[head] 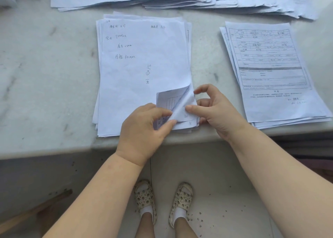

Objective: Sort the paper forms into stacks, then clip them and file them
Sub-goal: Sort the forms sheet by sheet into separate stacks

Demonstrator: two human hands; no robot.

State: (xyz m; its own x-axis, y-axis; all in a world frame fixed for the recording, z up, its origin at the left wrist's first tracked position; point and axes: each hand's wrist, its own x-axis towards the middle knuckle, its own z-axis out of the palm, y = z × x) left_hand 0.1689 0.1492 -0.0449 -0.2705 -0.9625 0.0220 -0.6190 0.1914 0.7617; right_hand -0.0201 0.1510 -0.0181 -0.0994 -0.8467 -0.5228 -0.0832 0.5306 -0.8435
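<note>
On the marble table, the middle stack lay lengthwise away from the person, handwriting up. The left hand pinched its curled near-right corner between thumb and fingers, baring a printed form beneath. The right hand, fingers loosely spread and holding nothing, touched that corner's edge. Just right lay a stack of printed forms, tilted slightly.

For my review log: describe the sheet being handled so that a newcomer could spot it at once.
On the marble table, take the middle stack, nearest the person. Its top sheet has its near right corner peeled up by the left hand. Unlike the printed forms to its right, it shows only scattered handwriting.
</note>
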